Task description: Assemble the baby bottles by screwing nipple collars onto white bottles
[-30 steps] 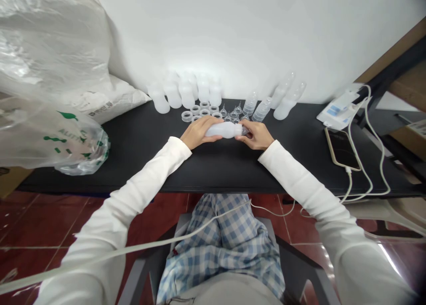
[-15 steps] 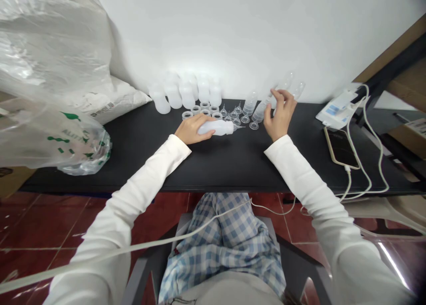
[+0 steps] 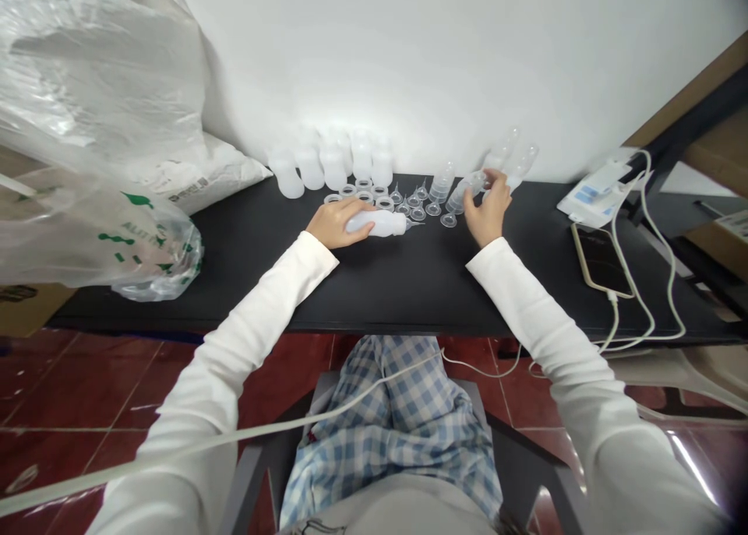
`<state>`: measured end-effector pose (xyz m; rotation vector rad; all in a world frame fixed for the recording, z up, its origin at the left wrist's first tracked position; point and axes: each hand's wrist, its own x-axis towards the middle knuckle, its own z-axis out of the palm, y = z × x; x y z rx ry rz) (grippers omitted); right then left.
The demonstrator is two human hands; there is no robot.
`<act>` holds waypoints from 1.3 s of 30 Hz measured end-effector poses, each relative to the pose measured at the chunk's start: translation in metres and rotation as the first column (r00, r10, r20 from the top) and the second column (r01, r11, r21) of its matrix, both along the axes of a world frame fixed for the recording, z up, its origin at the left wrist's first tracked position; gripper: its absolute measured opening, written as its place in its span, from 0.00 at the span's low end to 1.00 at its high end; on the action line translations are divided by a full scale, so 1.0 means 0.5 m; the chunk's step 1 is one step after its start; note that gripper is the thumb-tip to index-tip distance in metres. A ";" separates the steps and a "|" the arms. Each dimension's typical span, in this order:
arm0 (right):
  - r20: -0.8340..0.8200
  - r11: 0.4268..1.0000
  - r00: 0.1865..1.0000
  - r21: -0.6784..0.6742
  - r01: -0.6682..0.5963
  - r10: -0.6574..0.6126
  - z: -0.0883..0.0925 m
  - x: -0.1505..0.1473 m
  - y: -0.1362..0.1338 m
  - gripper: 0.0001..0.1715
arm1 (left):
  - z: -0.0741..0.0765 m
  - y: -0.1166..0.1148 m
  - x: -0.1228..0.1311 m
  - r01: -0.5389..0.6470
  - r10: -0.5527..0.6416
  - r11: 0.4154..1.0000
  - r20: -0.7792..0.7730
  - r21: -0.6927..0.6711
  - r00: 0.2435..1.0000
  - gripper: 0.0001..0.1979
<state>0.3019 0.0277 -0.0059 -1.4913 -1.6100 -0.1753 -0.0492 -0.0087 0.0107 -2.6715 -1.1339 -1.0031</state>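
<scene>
My left hand (image 3: 337, 223) is wrapped round a white plastic bottle (image 3: 377, 223) that lies on its side just over the black table, mouth to the right. A clear pointed nozzle (image 3: 412, 223) shows at the bottle's mouth. On the right, my right hand (image 3: 489, 208) has its thumb and fingers closed about the top of a clear domed cap (image 3: 476, 181), in a leaning row of such caps. More clear nozzles (image 3: 418, 213) stand between the hands. White rings (image 3: 384, 203) lie behind my left hand, partly hidden by it.
Several white bottles (image 3: 333, 167) stand along the wall. Clear plastic bags (image 3: 146, 243) and a white sack (image 3: 222, 173) fill the left end. A phone (image 3: 601, 258), its cable and a white box (image 3: 593, 192) lie on the right of the black table (image 3: 386, 293).
My right hand's fingers have come down and closed in on a clear cap. The left hand keeps the bottle nearly still. The whole view has shifted slightly.
</scene>
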 end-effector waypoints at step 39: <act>-0.458 0.554 0.566 -0.175 -0.814 0.686 0.002 -0.131 -0.093 0.30 | -0.009 0.004 0.023 0.095 0.004 0.951 0.318 -0.294 0.948 0.22</act>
